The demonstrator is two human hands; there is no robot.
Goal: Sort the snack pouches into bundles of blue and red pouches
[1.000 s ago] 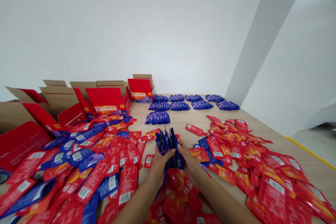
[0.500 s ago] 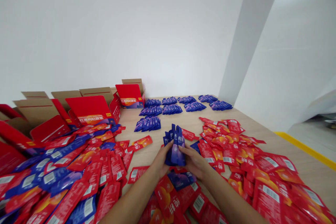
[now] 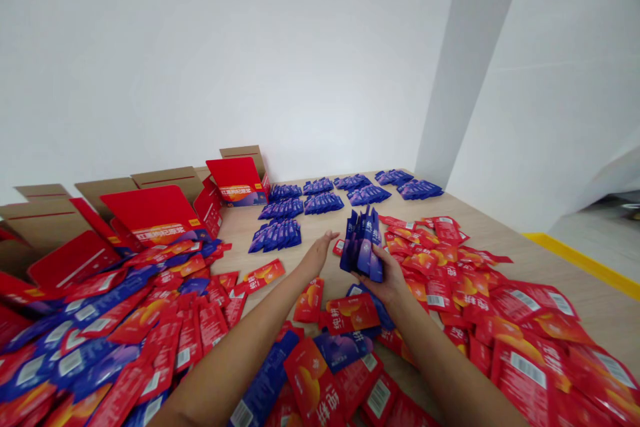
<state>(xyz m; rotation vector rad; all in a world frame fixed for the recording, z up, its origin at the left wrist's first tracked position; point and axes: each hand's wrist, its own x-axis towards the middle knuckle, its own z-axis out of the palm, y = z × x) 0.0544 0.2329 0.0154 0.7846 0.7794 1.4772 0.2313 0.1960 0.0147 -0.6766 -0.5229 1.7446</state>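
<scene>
My right hand (image 3: pixel 385 277) is closed around a bundle of blue sachets (image 3: pixel 364 243), held upright above the table with their tops fanned a little. To the left of the bundle, apart from it, my left hand (image 3: pixel 320 255) holds nothing; its fingers point away and look loosely stretched. Beneath my wrists lie loose red sachets (image 3: pixel 354 313) and a blue sachet (image 3: pixel 345 349). Beyond my left hand, a fanned stack of blue sachets (image 3: pixel 276 235) rests on the table.
More blue stacks (image 3: pixel 370 195) stand in rows at the back of the table (image 3: pixel 320 225). A heap of red sachets (image 3: pixel 465 280) spreads on the right. Mixed red and blue sachets (image 3: pixel 100 327) pile up at left, before open red cartons (image 3: pixel 155 213). A white wall (image 3: pixel 320 60) rises behind.
My left hand has let go of the bundle and moved apart from it. The bundle, now in my right hand alone, has shifted right and up. The view has turned slightly.
</scene>
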